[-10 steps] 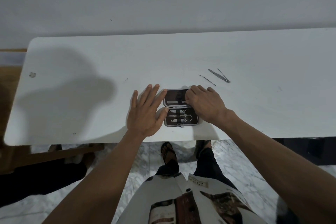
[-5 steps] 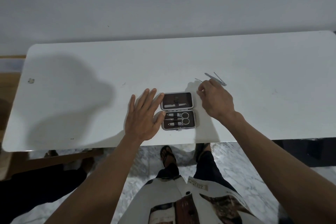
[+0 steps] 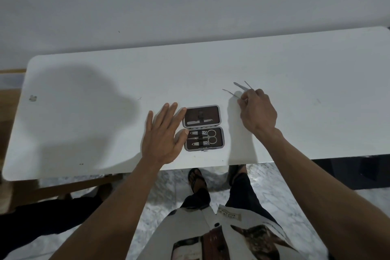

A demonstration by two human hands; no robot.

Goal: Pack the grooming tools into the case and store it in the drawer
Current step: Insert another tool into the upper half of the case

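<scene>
A small grey case (image 3: 202, 112) with brown lining lies open near the table's front edge. Its upper half holds a flat file (image 3: 198, 122). Scissors (image 3: 211, 137) and two clippers (image 3: 199, 132) sit in the lower half. My left hand (image 3: 162, 135) rests flat on the table, fingers apart, with its fingertips touching the case's left side. Right of the case, my right hand (image 3: 257, 112) pinches the near end of a thin metal tool (image 3: 229, 92), which still lies on the table. Two more loose tools (image 3: 239, 86) poke out beyond the fingers.
The white table (image 3: 306, 65) stands against a pale wall, and its front edge runs just below the case. A small mark (image 3: 32, 97) sits at the far left. My feet and a marble floor (image 3: 175, 183) show below the edge.
My right hand left the case's upper half and moved right and away, to the loose tools. The left hand slid slightly left, with only its fingertips at the case.
</scene>
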